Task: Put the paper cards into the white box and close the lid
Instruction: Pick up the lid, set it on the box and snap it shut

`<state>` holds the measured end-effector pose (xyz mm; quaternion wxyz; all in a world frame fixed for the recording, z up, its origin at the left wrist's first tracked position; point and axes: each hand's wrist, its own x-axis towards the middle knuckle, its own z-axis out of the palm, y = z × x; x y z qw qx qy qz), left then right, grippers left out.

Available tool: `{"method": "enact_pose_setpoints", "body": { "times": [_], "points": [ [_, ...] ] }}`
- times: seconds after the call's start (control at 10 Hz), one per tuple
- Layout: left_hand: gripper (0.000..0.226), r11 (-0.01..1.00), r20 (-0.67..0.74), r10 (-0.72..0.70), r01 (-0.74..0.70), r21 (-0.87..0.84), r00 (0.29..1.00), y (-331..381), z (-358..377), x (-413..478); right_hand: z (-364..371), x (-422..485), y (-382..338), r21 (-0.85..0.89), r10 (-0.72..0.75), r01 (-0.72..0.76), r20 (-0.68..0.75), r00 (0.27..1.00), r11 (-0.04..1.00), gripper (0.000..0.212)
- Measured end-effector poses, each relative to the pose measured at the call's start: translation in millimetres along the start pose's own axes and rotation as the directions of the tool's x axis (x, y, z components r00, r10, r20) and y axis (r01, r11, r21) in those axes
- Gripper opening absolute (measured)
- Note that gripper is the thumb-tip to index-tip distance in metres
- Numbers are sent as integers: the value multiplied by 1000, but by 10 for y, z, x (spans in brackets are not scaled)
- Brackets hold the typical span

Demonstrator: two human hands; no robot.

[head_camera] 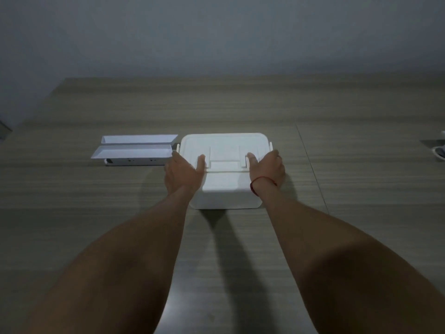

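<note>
A white box (pixel 225 189) with rounded corners stands at the middle of the wooden table, its lid (pixel 224 144) lying flat on top. My left hand (pixel 184 171) rests against the box's left side, thumb on the lid's front edge. My right hand (pixel 266 168), a red string at its wrist, presses the right side in the same way, thumb on the lid. To the left of the box lie two long white folded paper cards (pixel 134 147), side by side, on a white oblong object (pixel 134 162).
The wooden table (pixel 337 165) runs to a grey wall at the back. At the far right edge a white object (pixel 439 153) is partly cut off. A seam in the tabletop passes right of the box.
</note>
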<state>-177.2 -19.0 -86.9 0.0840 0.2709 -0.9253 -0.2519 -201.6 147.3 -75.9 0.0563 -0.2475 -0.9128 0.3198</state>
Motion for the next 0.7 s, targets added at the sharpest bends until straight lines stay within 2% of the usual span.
{"method": "enact_pose_setpoints", "body": {
  "times": [0.1, 0.2, 0.4, 0.7],
  "points": [
    [82, 1000, -2, -14, 14, -2, 1000, 8, 33, 59, 67, 51, -4, -16, -9, 9, 1, 1000, 1000, 63],
    [86, 1000, 78, -8, 8, -3, 997, -29, -10, 50, 63, 15, 35, 11, -37, 36, 39, 999, 999, 65],
    [82, 997, 155, 74, -73, -16, 985, -98, -117, -226, -113, -195, 124, 75, -71, 61, 133, 989, 995, 76],
    [78, 970, 221, 243, -228, -88, 945, -676, -88, -1139, -192, -1029, 798, 60, -170, 160, 265, 949, 985, 61]
  ]
}}
